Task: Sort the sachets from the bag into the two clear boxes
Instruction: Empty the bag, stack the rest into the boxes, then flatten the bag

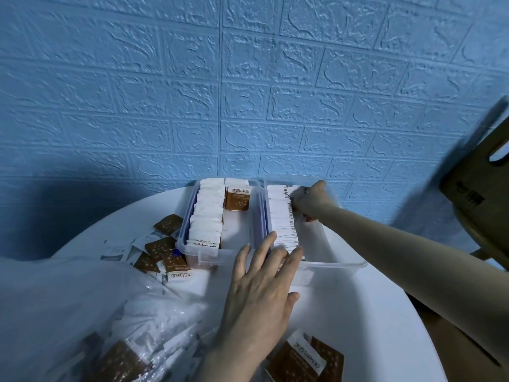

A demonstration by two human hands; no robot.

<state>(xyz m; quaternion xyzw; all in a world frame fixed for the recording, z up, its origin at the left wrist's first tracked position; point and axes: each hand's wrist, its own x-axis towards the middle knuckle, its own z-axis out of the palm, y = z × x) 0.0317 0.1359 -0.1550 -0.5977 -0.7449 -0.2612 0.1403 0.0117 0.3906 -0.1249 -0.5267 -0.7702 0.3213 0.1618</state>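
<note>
Two clear boxes sit side by side at the far edge of the white table [358,312], against the blue wall. Left box [192,244]: a packed file of white sachets [206,213] on its left side, one brown sachet [237,199] standing upright at the back. Right box [330,260]: a long row of white sachets [281,216] standing on edge along its left wall.

Left hand [261,293]: fingers straight and spread, tips resting on the near end of that row, holding nothing. Right hand [308,201]: reached to the far end of the row, fingers curled against the sachets there; we cannot tell whether it pinches any or only pushes.

Step in hand, as we judge it: squaring up the row between both hands.

Unsorted stock: the bag [96,326] lies at lower left with sachets inside; loose brown sachets [159,252] lie beside the left box, more [305,359] near the table's front edge.

Next move calls for freeing one hand without letting the row topple, then picking loose sachets by colour.
</note>
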